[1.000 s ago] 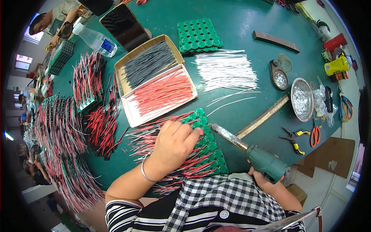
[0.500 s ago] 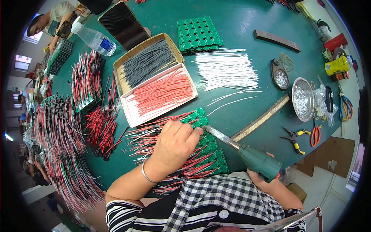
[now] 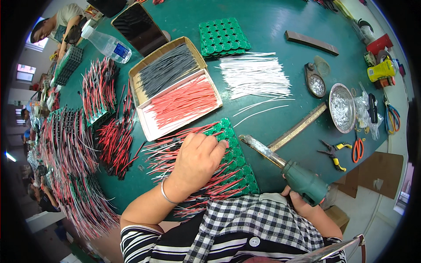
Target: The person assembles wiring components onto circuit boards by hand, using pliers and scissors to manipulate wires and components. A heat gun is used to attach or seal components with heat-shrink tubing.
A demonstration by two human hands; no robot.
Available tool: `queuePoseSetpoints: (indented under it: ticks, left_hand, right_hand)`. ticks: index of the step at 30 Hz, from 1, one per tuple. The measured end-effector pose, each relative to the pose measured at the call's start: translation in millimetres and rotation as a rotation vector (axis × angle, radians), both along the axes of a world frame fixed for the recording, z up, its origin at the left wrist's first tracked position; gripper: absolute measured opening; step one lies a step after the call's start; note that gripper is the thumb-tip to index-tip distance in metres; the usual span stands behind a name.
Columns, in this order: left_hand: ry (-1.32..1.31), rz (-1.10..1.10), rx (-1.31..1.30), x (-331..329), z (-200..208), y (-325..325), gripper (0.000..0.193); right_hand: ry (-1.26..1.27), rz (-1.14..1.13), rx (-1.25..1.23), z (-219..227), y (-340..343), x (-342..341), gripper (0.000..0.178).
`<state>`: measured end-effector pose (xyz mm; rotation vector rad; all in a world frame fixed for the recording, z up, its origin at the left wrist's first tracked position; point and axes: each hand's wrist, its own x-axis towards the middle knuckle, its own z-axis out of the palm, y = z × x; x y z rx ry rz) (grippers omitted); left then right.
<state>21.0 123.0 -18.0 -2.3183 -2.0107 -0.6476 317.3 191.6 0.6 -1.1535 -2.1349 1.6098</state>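
Observation:
My left hand point(image 3: 199, 158) is closed in a pinch over a green panel of round circuit boards point(image 3: 239, 162); what its fingertips hold is hidden. Red, white and black wires point(image 3: 219, 182) trail leftward from the panel, under that hand and wrist. My right hand point(image 3: 300, 202) is wrapped round the handle of a green soldering gun point(image 3: 307, 182). The gun's metal tip points up and left, a short way right of the panel and apart from it.
Beyond the panel stand a box of red and black wires point(image 3: 177, 127) and loose white wires point(image 3: 254, 76). A metal bar point(image 3: 298, 127), a bowl of silvery bits point(image 3: 342, 109) and pliers point(image 3: 334, 154) lie to the right. Wired boards point(image 3: 70, 149) pile up at left; another person point(image 3: 66, 19) sits far left.
The soldering gun has drawn back rightward with my right hand, its tip leaving the panel by my left fingertips. My left hand stays pinched at nearly the same place.

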Motion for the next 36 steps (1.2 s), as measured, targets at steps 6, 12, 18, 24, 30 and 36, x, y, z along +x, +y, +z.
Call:
queuePoseSetpoints:
  ticks: [6, 12, 18, 24, 30, 36]
  left_hand:
    - [-0.037, 0.002, 0.017, 6, 7, -4, 0.017]
    - [-0.033, -0.012, -0.016, 12, 4, -9, 0.016]
    - [-0.046, -0.017, -0.012, 13, 3, -9, 0.017]
    - [-0.050, -0.012, -0.001, 14, 0, -9, 0.017]
    - [-0.043, -0.003, -0.017, 14, 1, -10, 0.016]
    - [-0.037, 0.005, -0.033, 15, 1, -10, 0.016]
  right_hand:
    - [0.040, 0.103, 0.206, -2, 2, 7, 0.019]
    - [0.025, 0.112, 0.147, -7, -2, 12, 0.025]
    - [-0.014, 0.097, 0.121, -3, -3, 7, 0.026]
    - [0.076, 0.112, 0.329, -3, -1, -5, 0.014]
    - [0.077, 0.212, 0.331, 0, 5, 1, 0.021]
    - [0.107, 0.088, 0.209, -1, -1, 6, 0.015]
